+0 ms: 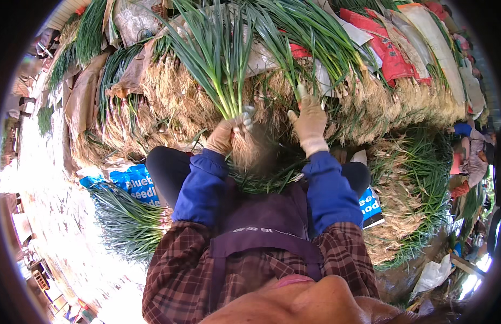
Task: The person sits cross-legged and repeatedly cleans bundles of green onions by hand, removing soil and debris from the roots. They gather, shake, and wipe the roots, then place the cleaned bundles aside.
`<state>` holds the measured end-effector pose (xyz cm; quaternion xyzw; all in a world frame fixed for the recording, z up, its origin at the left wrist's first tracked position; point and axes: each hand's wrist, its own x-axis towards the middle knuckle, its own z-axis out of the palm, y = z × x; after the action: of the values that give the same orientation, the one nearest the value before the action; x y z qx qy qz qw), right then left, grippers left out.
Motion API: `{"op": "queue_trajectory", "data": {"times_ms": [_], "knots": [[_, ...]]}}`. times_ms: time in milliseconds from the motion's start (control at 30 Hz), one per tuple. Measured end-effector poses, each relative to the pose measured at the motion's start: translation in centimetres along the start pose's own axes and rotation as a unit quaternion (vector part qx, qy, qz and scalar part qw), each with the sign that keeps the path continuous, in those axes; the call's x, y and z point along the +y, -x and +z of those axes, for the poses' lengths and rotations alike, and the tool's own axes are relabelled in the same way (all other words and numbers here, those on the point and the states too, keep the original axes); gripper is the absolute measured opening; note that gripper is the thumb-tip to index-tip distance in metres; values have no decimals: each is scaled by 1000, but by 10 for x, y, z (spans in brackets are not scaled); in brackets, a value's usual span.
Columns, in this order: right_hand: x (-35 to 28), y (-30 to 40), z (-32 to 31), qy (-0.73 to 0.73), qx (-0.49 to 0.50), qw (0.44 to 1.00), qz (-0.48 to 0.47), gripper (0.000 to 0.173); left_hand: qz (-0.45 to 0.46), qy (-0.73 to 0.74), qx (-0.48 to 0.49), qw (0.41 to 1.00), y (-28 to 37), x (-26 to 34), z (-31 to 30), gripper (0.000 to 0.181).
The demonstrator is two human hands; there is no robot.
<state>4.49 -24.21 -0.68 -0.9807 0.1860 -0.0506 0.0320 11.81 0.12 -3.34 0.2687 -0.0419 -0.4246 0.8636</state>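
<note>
My left hand (228,131), in a tan glove with pale fingertips, grips a bunch of green onions (230,93) near its white bases. The green leaves fan upward and the roots hang below the fist. To the right, my right hand (309,119), gloved alike, reaches to the base of some green stalks (289,67) on the pile; whether its fingers hold them is unclear. Behind both hands runs a long heap of onions with tan roots (177,89) facing me. Loose green leaves (266,182) lie in front of my lap.
A bunch of onions (133,220) lies at my left beside a blue printed sack (131,182). Another large heap (400,194) is at my right. Red sacking (390,50) and brown sheets (86,95) cover parts of the long heap. A person (473,156) is at the far right.
</note>
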Motion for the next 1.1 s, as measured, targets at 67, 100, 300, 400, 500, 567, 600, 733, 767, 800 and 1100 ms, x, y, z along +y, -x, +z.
{"op": "queue_trajectory", "data": {"times_ms": [67,100,300,400,500,567,600,733,767,800,1100], "knots": [[14,-14,10,-41,-56,997,26,56,-32,-25,48,998,9,-11,-6,39],[14,-19,8,-96,-104,990,26,49,-31,-49,33,998,10,-16,-12,38],[-17,57,32,-144,-28,976,-162,25,-22,-96,129,987,14,-36,80,38],[21,45,42,-452,-115,885,10,28,-3,-111,140,984,24,-35,89,33],[14,39,24,-657,-196,718,118,37,-73,-90,59,991,41,-27,51,26],[-30,43,3,-754,-274,586,111,35,-58,40,-34,997,54,-48,33,26],[-42,44,-2,-784,-322,518,116,35,-60,118,-80,988,60,-61,30,27],[-71,59,22,-602,-189,767,119,27,-143,-89,76,983,79,-49,49,27],[-78,64,25,-467,-142,866,113,28,-154,-127,80,977,81,-47,34,26],[-83,67,21,-498,-146,847,117,30,-164,-162,80,970,82,-44,30,24],[-80,65,59,-536,-158,819,131,25,-43,-74,38,996,77,-77,38,26]]}}
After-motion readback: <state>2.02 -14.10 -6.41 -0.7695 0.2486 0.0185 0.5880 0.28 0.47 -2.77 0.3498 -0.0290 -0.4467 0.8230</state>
